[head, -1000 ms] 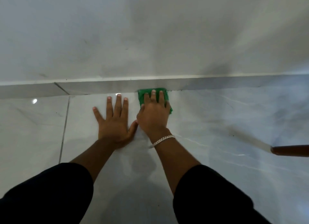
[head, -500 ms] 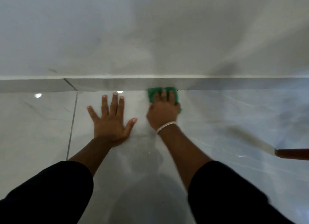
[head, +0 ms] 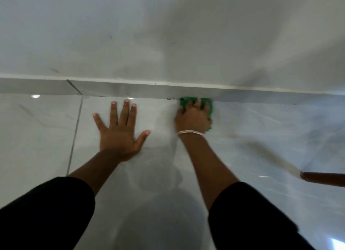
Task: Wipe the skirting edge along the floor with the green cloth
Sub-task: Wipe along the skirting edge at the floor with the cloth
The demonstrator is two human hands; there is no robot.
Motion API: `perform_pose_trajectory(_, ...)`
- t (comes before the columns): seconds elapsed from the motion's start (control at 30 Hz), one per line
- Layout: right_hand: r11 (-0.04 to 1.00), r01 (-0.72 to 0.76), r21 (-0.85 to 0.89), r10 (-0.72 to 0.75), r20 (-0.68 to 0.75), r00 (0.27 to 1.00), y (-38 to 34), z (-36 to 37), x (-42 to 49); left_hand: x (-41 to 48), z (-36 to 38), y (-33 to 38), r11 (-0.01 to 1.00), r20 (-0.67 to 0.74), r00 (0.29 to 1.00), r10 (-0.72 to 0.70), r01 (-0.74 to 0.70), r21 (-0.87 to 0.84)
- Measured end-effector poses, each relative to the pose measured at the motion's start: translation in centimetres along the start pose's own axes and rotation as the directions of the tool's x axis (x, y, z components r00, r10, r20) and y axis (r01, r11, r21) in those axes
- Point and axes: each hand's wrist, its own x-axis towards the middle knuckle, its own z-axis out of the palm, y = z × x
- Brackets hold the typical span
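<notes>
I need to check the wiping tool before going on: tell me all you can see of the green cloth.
The green cloth is a soft, bunched fabric rag, mostly hidden under the right hand, whose fingers press it down. It lies on the glossy floor tile, its far edge against the foot of the grey skirting. Green shows past the fingertips and along the hand's right side.

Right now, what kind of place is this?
Probably an indoor room, at the foot of a wall: glossy tiled floor, grey skirting under a pale wall. The right hand presses a green cloth there; the left hand rests flat.
</notes>
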Motion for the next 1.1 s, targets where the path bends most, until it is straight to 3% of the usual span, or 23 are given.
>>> perform_pose_trajectory(0.1,0.978,0.207,-0.030,-0.205,0.047,0.978,-4.3,2.1,-2.7,0.1,0.4,0.2,1.000,0.004,1.000,-0.006,0.006,0.007)
perform_pose_trajectory(0.23,0.911,0.389,-0.137,-0.377,0.104,0.920,-1.6,1.1,-1.3,0.1,0.2,0.3,1.000,0.021,1.000,-0.020,0.020,0.004)
perform_pose_trajectory(0.3,0.939,0.321,-0.124,-0.310,0.097,0.946,1.8,-0.1,0.2,0.0,-0.1,0.3,1.000,0.031,0.999,-0.016,0.016,-0.008)
perform_pose_trajectory(0.4,0.996,0.071,-0.047,-0.067,0.085,0.994,5.6,-1.7,1.7,-0.1,-0.4,0.2,1.000,0.031,1.000,0.003,-0.002,-0.018)
perform_pose_trajectory(0.5,0.994,-0.104,-0.041,0.106,0.040,0.994,3.4,-1.2,1.6,0.0,-0.3,0.1,1.000,0.028,1.000,0.011,-0.011,-0.006)
perform_pose_trajectory(0.57,0.996,-0.065,-0.059,0.066,0.017,0.998,-0.3,0.2,0.4,0.1,-0.2,0.1,1.000,0.023,1.000,0.009,-0.009,-0.005)
perform_pose_trajectory(0.67,0.983,0.135,-0.121,-0.130,0.049,0.990,-4.2,2.3,-2.2,0.1,0.0,-0.2,1.000,0.040,0.999,0.009,-0.008,-0.012)
perform_pose_trajectory(0.8,0.931,0.319,-0.177,-0.306,0.096,0.947,-0.6,1.3,-1.2,0.0,-0.2,0.1,1.000,0.044,0.999,0.005,-0.004,-0.016)
perform_pose_trajectory(0.97,0.987,0.067,-0.143,-0.070,-0.018,0.997,7.9,-2.0,2.4,0.0,-0.4,0.2,0.999,0.044,0.999,0.019,-0.018,-0.026)
perform_pose_trajectory(1.1,0.992,-0.117,-0.048,0.114,-0.066,0.991,4.5,-0.7,2.1,0.3,-0.1,0.1,1.000,0.035,0.999,0.018,-0.017,-0.021)
